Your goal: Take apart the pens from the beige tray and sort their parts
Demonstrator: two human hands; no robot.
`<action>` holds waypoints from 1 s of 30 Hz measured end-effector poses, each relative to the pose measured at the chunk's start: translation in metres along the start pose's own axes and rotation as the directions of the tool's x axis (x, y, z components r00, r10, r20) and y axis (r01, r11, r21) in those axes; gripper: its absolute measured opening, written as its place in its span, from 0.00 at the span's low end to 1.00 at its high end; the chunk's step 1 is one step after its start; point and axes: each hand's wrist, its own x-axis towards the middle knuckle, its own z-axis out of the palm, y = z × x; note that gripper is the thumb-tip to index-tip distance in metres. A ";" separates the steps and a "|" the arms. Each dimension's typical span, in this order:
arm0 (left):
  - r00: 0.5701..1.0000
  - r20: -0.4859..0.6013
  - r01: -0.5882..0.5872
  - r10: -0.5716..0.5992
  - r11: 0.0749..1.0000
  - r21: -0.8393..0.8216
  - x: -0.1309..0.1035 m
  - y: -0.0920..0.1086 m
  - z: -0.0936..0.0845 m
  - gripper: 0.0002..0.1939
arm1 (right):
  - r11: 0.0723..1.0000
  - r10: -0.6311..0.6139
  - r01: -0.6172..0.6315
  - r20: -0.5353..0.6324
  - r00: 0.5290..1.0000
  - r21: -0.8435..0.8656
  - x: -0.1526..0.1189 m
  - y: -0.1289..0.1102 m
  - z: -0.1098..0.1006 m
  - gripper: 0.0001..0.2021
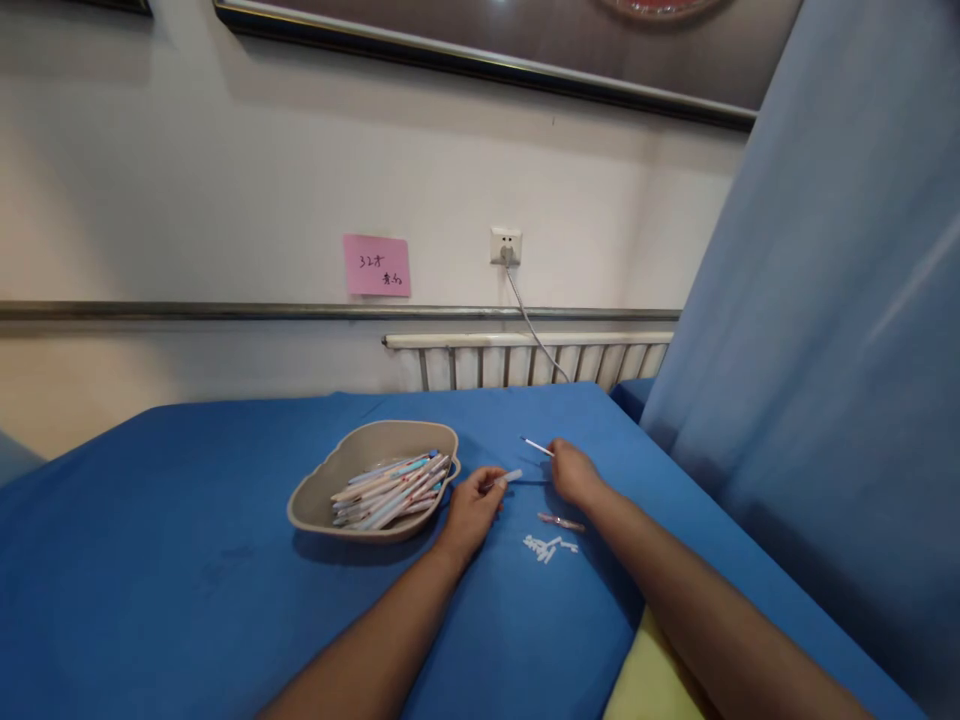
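Forearms come in over blue sheet [187,620], yellow fabric [649,672] near the right one. Small white pieces [545,549] lie loose in a cluster, pinkish patterned piece [560,522] just beyond. Left hand [471,508] nearly closed, thumb and fingers pinching whitish tube [513,476], its end sticking out toward the right hand [574,473]. Right hand also nearly closed, gripping thin white stick [537,446], dark tip up-left; exact finger placement can't be told. Tan basin [319,500] left of left hand holds many pens [390,495], markings too small. Behind, pink note [377,266] on wall: "32" plus handwritten characters, unclear. Wall socket [506,246], plug in, no readable brand.
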 end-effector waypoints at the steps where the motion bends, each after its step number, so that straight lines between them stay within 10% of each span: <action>1: 1.000 0.004 0.001 -0.001 1.000 -0.009 0.000 0.001 0.000 0.15 | 0.999 0.012 -0.012 -0.017 1.000 0.033 -0.008 0.000 -0.003 0.13; 9: 0.997 0.072 0.031 -0.024 0.995 -0.098 -0.005 0.013 -0.003 0.19 | 0.960 -0.157 0.171 -0.079 0.984 0.222 -0.064 0.015 -0.016 0.17; 30: 0.990 0.107 0.112 -0.094 0.978 -0.177 0.002 0.012 -0.005 0.20 | 0.881 -0.083 0.122 -0.106 0.991 0.456 -0.054 0.034 -0.019 0.15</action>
